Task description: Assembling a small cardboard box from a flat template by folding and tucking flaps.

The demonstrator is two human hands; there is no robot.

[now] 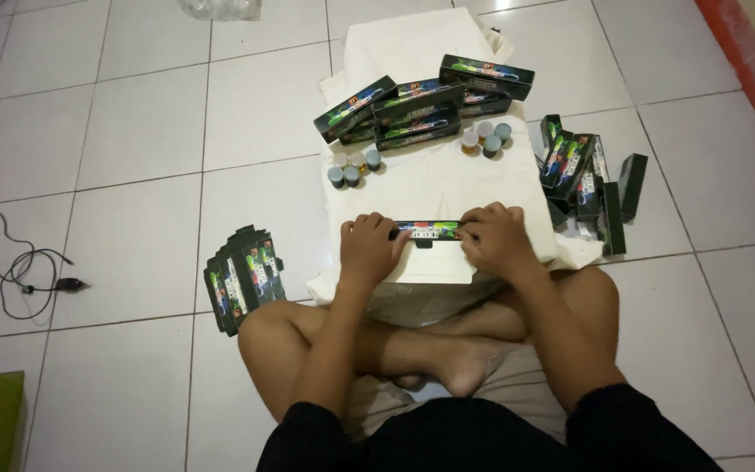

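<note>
I sit cross-legged on a white tiled floor. My left hand (370,246) and my right hand (495,238) each grip one end of a long, narrow black box with colourful print (428,231), held flat on a white cloth (434,188) in front of my knees. Beyond my hands on the cloth stand two clusters of small round jars, one at the left (353,166) and one at the right (485,138). Behind the jars lies a heap of assembled black boxes (421,107).
A fanned stack of flat, unfolded black cartons (245,278) lies on the floor left of my knee. More black boxes (589,179) are piled to the right of the cloth. A black cable (24,269) lies at far left, a clear plastic bag (220,9) at the top.
</note>
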